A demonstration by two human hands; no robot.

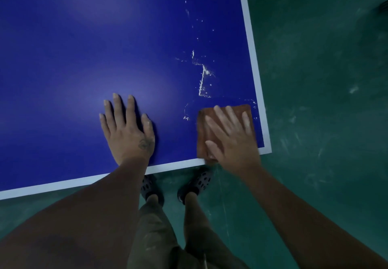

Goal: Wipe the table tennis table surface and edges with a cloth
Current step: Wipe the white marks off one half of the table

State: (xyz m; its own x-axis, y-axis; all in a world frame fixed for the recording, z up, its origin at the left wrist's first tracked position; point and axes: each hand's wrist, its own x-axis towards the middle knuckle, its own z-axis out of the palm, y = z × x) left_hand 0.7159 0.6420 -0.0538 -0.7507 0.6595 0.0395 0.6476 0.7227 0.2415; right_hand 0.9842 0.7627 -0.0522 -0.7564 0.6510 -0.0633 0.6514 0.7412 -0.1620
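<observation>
My right hand [233, 142], fingers [223, 118] straight, presses the soft-looking, limp cloth [202, 128] flat at the desk's [84, 59] near-right corner; left hand [128, 130] flat, empty.

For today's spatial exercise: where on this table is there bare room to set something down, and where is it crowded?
Free: the blue table left of and beyond the left hand. Crowded: the near right corner, where the right hand presses the cloth, with white smears beyond it beside the sideline.

Green floor [325, 63], scuffed, pale smears; dim light
</observation>
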